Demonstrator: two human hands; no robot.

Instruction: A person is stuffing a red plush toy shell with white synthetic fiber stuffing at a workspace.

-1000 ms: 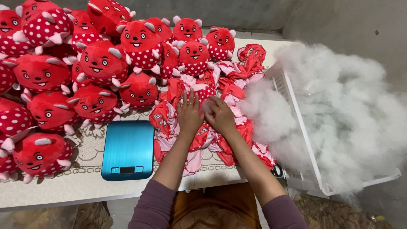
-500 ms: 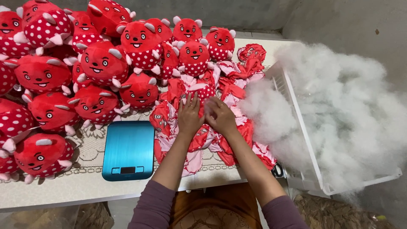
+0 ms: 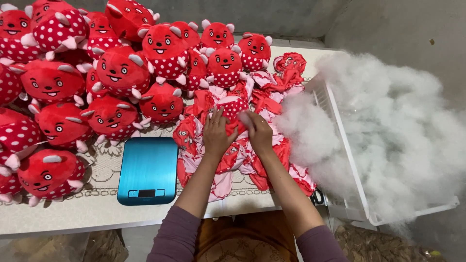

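My left hand (image 3: 217, 133) lies flat, fingers spread, on a heap of flat, unstuffed red and pink toy skins (image 3: 238, 150) in the middle of the table. My right hand (image 3: 257, 131) rests beside it on the same heap, its fingers curled over the red fabric. Both hands touch the top skin; whether either one pinches it I cannot tell. A crowd of stuffed red plush toys with white dots (image 3: 116, 73) fills the table's left and back.
A blue kitchen scale (image 3: 148, 170) sits left of the heap on a lace-patterned tablecloth (image 3: 104, 167). At the right, a white plastic crate (image 3: 347, 165) overflows with white stuffing fibre (image 3: 403, 126). The table's front edge is near my body.
Both hands stay on the heap; they have shifted only slightly over the top skin.
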